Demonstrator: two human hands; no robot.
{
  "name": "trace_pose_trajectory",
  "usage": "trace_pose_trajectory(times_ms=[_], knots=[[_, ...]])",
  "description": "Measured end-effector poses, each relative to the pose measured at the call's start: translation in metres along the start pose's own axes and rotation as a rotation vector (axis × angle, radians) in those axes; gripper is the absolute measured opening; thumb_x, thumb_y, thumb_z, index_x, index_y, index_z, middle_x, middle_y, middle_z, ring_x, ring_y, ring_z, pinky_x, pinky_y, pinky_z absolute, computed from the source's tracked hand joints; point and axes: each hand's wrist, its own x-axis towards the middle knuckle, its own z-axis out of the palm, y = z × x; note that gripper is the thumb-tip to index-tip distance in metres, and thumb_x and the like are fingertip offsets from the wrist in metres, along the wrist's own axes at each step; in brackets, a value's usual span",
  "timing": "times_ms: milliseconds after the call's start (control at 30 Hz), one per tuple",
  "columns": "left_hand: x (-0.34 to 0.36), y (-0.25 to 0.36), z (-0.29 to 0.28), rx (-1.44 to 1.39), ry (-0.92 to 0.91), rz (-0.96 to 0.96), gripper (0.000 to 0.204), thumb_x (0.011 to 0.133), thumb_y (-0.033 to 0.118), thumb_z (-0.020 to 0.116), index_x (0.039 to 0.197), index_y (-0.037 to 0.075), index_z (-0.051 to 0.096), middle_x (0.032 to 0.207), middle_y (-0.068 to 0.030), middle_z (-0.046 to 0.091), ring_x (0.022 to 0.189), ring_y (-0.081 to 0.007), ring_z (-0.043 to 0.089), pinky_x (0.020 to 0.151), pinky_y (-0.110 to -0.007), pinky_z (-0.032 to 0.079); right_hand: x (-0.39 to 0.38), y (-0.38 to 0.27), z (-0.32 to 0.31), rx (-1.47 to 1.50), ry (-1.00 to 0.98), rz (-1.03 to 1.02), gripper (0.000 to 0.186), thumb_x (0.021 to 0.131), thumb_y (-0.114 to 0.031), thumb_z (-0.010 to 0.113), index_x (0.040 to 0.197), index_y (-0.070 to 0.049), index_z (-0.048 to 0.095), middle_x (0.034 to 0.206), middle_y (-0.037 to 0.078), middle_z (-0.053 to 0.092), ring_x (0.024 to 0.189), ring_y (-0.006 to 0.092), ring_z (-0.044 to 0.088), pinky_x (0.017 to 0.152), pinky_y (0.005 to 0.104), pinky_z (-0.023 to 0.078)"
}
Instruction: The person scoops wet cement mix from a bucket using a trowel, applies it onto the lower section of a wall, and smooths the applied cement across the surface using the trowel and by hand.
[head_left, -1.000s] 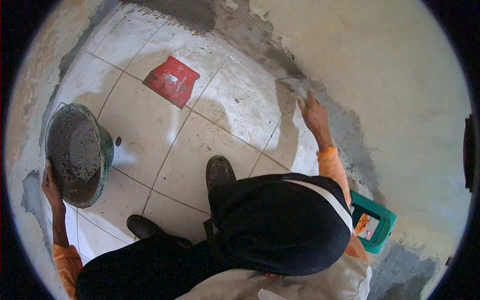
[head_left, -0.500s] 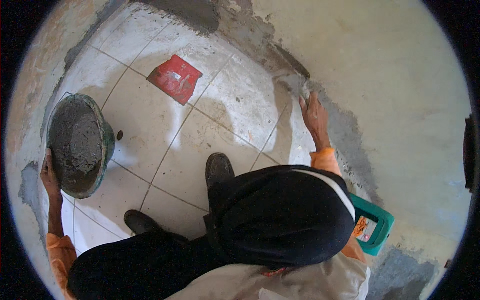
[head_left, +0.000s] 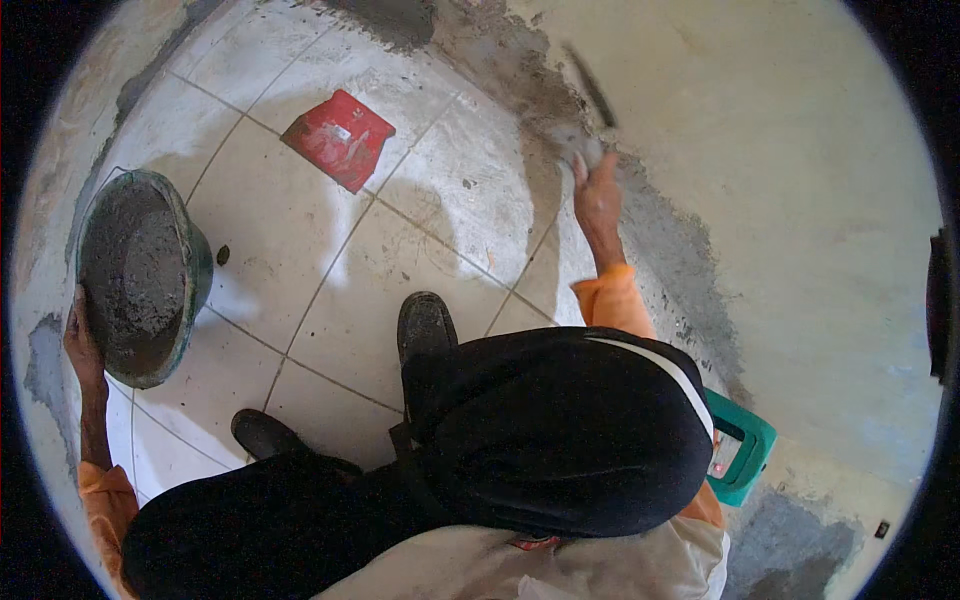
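My left hand (head_left: 85, 340) is closed on the near-left rim of a round, dark green basin (head_left: 202, 270). Grey wet mortar (head_left: 135, 270) fills much of it, and the basin leans toward me. At the foot of the right wall, my right hand (head_left: 598, 200) grips a trowel (head_left: 590, 88). Its thin dark blade is seen nearly edge-on and blurred by motion; the pale handle is mostly covered by my fingers. A strip of grey mortar (head_left: 690, 260) runs along the wall's lower edge beside this hand.
A red, mortar-smeared plate-like piece (head_left: 342, 140) lies on the white tiled floor (head_left: 310, 240). My dark shoes (head_left: 425, 325) stand on the tiles. Beside my right knee is a green plastic frame-shaped thing (head_left: 745, 455), partly hidden. Walls rise at left and right (head_left: 830, 200).
My right hand and the trowel have moved up and slightly left, with the blade now lifted along the wall. My left hand stays on the basin; the whole view has shifted slightly.
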Motion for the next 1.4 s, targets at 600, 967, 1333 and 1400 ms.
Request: trace_pose_trajectory(times_ms=[600, 967, 1333, 1400], knots=[[-0.002, 0.005, -0.002, -0.038, 0.027, -0.062, 0.073, 0.101, 0.058, 0.054, 0.144, -0.001, 0.055, 0.138, -0.0142, 0.062, 0.124, -0.0249, 0.059, 0.108, -0.037, 0.043, -0.002, -0.01, 0.023, 0.123, -0.025, -0.063, 0.043, 0.101, -0.031, 0.062, 0.123, 0.0, 0.043, 0.103, 0.036, 0.066, 0.098, 0.0555, 0.063, 0.079, 0.0569, 0.051], [-0.008, 0.018, -0.007, -0.033, -0.014, -0.081, 0.075, 0.101, 0.058, 0.055, 0.139, -0.006, 0.057, 0.129, -0.0152, 0.066, 0.118, -0.0226, 0.06, 0.106, -0.035, 0.043, -0.01, 0.0, 0.013, 0.259, 0.242, -0.219, 0.038, 0.098, -0.03, 0.067, 0.115, -0.002, 0.049, 0.105, 0.032, 0.061, 0.094, 0.053, 0.059, 0.078, 0.0547, 0.049], [-0.003, 0.016, 0.009, -0.084, 0.003, -0.058, 0.074, 0.101, 0.058, 0.056, 0.139, -0.005, 0.058, 0.133, -0.0161, 0.065, 0.121, -0.0238, 0.059, 0.107, -0.035, 0.043, -0.01, 0.022, 0.023, 0.116, 0.058, -0.099, 0.043, 0.101, -0.032, 0.062, 0.13, -0.003, 0.05, 0.108, 0.029, 0.06, 0.103, 0.0533, 0.059, 0.083, 0.056, 0.05], [0.005, 0.018, 0.012, -0.081, -0.025, -0.114, 0.072, 0.101, 0.057, 0.057, 0.14, -0.004, 0.058, 0.134, -0.0155, 0.064, 0.12, -0.0241, 0.06, 0.106, -0.036, 0.044, 0.0, 0.024, 0.034, 0.034, 0.21, -0.245, 0.042, 0.101, -0.032, 0.061, 0.13, -0.003, 0.049, 0.11, 0.03, 0.061, 0.102, 0.0535, 0.059, 0.083, 0.0561, 0.05]])
